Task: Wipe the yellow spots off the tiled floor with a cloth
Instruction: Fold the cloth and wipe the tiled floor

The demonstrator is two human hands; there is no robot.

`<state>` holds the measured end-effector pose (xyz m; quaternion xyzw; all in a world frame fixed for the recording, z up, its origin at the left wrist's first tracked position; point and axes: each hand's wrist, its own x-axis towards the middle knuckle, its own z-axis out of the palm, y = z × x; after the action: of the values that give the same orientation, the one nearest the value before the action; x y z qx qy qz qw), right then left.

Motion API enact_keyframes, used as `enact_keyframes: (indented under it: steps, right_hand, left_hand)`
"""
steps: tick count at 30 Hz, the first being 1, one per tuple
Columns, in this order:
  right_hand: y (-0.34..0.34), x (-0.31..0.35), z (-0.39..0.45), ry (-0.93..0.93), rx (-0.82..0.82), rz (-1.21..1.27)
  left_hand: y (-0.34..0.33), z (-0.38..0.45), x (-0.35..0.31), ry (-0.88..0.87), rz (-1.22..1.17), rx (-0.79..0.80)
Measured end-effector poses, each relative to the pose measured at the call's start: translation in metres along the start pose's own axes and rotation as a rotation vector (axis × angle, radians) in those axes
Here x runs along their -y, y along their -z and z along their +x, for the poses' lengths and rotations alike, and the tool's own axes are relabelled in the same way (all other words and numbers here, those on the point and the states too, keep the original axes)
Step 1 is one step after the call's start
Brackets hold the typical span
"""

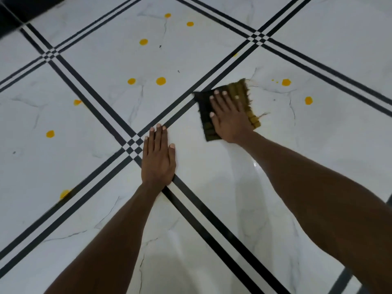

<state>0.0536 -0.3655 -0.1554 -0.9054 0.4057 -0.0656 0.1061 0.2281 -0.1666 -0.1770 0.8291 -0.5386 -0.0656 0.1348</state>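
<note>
A white marble-look tiled floor [212, 187] with black stripe borders fills the view. Several yellow spots lie on it, such as one [161, 81] near the middle, one [286, 82] to the right of the cloth and one [50, 134] at the left. A dark olive cloth [237, 90] with frayed edges lies flat on the floor. My right hand [228, 117] presses flat on top of it, fingers together. My left hand [158, 158] rests flat on the bare floor beside a stripe crossing, holding nothing.
A dark skirting or wall edge [12, 15] runs along the top left corner. A few tiny dark specks [160, 46] dot the far tile. Black stripe bands [212, 219] cross diagonally under my arms.
</note>
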Motion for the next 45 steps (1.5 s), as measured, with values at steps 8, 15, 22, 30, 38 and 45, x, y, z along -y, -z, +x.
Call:
enact_keyframes:
  steps: [8, 15, 22, 30, 38, 45]
  right_hand:
    - [0.018, -0.070, -0.124, 0.278, 0.056, -0.085]
    - [0.036, -0.158, -0.056, -0.404, -0.052, 0.000]
    - [0.047, -0.191, -0.005, -0.438, -0.039, 0.044]
    - [0.045, -0.179, -0.057, 0.150, 0.062, -0.061]
    - [0.055, -0.215, 0.019, -0.399, -0.066, -0.002]
    - [0.037, -0.147, -0.027, 0.092, 0.039, -0.080]
  left_hand:
    - [0.009, 0.016, -0.035, -0.086, -0.122, 0.021]
    - [-0.043, 0.072, -0.165, -0.383, -0.174, 0.152]
    - [-0.061, 0.070, -0.174, -0.363, -0.011, 0.073]
    - [-0.059, 0.073, -0.178, -0.356, 0.009, 0.118]
    - [-0.060, 0.073, -0.179, -0.361, 0.011, 0.109]
    - [-0.060, 0.073, -0.178, -0.349, 0.003, 0.103]
